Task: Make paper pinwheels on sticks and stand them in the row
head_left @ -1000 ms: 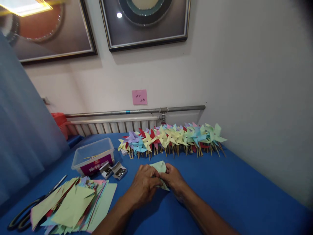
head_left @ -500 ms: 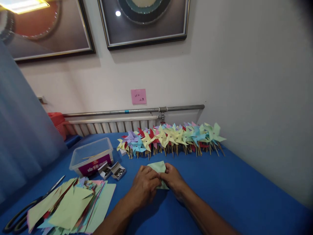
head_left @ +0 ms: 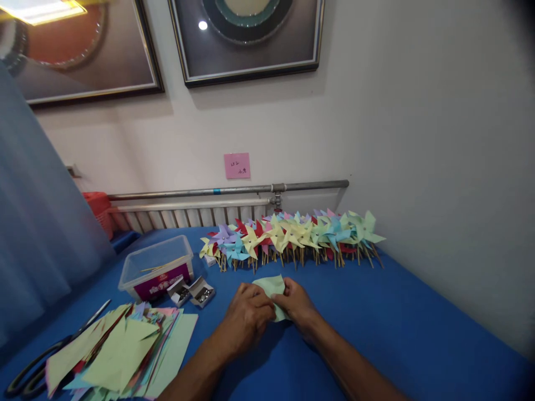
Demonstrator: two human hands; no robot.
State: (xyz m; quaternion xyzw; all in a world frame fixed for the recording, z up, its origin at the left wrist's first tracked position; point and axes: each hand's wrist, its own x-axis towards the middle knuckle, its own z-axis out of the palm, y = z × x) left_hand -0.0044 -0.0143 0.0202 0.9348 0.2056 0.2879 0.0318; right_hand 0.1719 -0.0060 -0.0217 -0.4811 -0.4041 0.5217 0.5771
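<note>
A pale green sheet of paper is between my two hands, low over the blue tabletop, and looks partly bent over. My left hand grips its left side with curled fingers that hide part of the sheet. On the other side, my right hand pinches the right edge between thumb and fingers. Behind my hands stands a long row of colourful paper pinwheels on thin sticks. Two small open boxes of metal pins lie to the left of my left hand.
A clear plastic tub with a few sticks stands at the left. In front of it lies a pile of cut coloured paper, with black-handled scissors beside it. A radiator and pipe run along the wall behind the blue table.
The green paper has shifted slightly and curves more at its right edge. My right hand has turned a little with it; my left hand stays nearly in place.
</note>
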